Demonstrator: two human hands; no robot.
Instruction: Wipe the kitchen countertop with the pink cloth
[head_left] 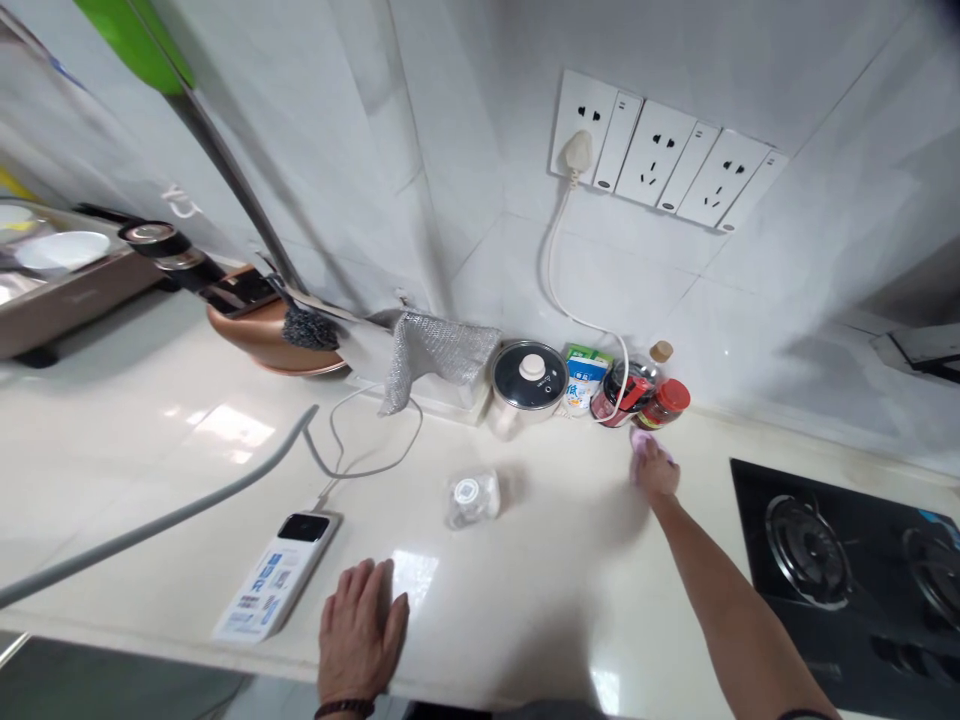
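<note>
My right hand (pixel 657 472) is closed on a pinkish-purple cloth (pixel 642 440) and presses it on the pale countertop (pixel 570 570), just in front of the jars. Closest to it is a jar with a red lid (pixel 664 403), with a dark-red labelled jar (pixel 616 398) to the left of that. My left hand (pixel 358 630) rests flat near the counter's front edge, fingers stretched out, holding nothing. Left of it lies a white power bank (pixel 279 577) with a cable plugged in. A small clear plastic package with a round label (pixel 472 497) sits between my hands.
Along the wall stand a small electric pot (pixel 529 378), seasoning bags (pixel 583 375) and a box under a silvery mesh cloth (pixel 442 350). A black gas stove (pixel 847 580) is at right. A grey hose (pixel 195 510) crosses the left side. A brown basin (pixel 277 335) stands behind it.
</note>
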